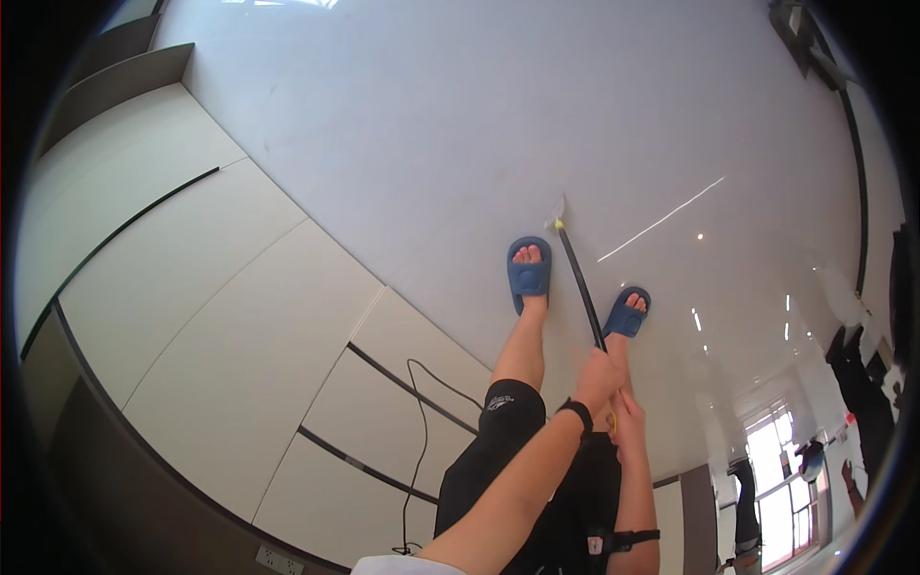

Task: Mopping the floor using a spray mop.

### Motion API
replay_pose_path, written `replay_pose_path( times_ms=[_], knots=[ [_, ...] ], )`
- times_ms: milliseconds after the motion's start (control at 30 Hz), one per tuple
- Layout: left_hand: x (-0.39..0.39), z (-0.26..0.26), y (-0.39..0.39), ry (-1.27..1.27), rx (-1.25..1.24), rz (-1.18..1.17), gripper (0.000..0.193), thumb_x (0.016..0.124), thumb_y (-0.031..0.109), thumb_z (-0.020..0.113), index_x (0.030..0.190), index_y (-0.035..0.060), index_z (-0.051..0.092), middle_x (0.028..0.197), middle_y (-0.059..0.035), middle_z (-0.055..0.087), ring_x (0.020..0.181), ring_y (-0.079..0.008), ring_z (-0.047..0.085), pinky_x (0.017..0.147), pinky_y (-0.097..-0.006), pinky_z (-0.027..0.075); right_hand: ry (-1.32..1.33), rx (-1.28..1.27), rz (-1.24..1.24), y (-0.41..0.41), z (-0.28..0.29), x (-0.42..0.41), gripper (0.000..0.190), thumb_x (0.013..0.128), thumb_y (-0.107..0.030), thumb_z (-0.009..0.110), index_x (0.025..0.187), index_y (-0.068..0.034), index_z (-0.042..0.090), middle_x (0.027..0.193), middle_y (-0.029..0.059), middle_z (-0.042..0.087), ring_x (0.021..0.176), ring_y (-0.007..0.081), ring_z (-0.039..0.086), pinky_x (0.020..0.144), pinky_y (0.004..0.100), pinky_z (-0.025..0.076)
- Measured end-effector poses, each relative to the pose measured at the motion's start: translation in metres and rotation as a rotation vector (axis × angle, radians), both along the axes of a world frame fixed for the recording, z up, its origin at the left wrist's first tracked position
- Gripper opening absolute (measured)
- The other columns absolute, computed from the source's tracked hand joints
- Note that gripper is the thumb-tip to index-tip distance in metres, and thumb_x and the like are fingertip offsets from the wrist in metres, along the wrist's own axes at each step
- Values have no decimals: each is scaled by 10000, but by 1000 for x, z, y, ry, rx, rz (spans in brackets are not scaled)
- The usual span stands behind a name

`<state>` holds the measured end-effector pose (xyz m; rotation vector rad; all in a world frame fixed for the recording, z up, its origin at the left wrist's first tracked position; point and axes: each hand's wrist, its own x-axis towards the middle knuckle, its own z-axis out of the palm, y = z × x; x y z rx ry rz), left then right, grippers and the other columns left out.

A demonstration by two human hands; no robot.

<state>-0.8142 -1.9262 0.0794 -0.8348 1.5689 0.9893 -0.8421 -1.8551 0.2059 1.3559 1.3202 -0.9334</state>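
Note:
My left hand (pixel 599 379), with a black band at its wrist, wraps around the black handle of a long-handled floor tool (pixel 580 280). Just below it, my right hand (pixel 629 425) is closed around the same handle, where a bit of yellow shows. The handle slants down between my feet to a yellow collar (pixel 558 225). A pale, partly see-through head (pixel 558 212) rests at the floor and is seen nearly edge-on, so its exact kind is unclear. My fingers hide the upper end of the handle.
Blue slippers (pixel 528 277) are on my feet on the glossy light floor (pixel 431 122). Cream cabinets (pixel 237 287) line the left, with a dark loose cable (pixel 425 438) and a power socket (pixel 279 559). Other people (pixel 866 410) stand at right, near a bright window (pixel 776 489).

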Motion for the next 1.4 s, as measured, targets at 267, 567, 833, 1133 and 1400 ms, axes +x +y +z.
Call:
replay_pose_path(
  times_ms=[267,567,833,1133,1400],
  knots=[
    [-88,3,-76,-23,-17,173,404,828,159,583,1072,-125,433,937,-325,651,940,-441,660,783,-459,539,128,-115,85,-37,-51,-24,416,996,-349,521,1351,-133,547,604,-71,415,456,13,354,392,166,252],
    [-136,-21,-103,11,-121,-39,435,821,171,582,1109,-132,458,994,-339,640,962,-433,652,839,-437,510,129,-106,-72,-78,-50,-80,433,979,-411,530,1316,-142,564,649,-38,472,447,34,393,386,170,263],
    [-280,-25,-217,134,-164,-145,272,783,97,628,983,-70,551,906,-261,680,878,-418,677,780,-438,551,243,-234,-364,-198,-74,-194,382,967,-441,539,1229,-169,594,639,-38,481,445,45,402,389,181,274],
    [-400,-26,-288,161,-258,-88,195,764,105,630,819,-82,631,770,-276,657,795,-414,679,677,-436,541,208,-274,-433,-276,-79,-317,507,919,-494,601,1335,-203,581,640,-41,448,458,32,358,393,181,263],
    [-324,-1,-300,-29,-148,-344,303,845,160,567,1032,-59,471,986,-308,650,966,-459,642,849,-491,513,25,-108,-454,-294,-26,-269,443,971,-335,564,1354,-115,536,625,-22,469,443,40,395,376,212,283]
  ],
)
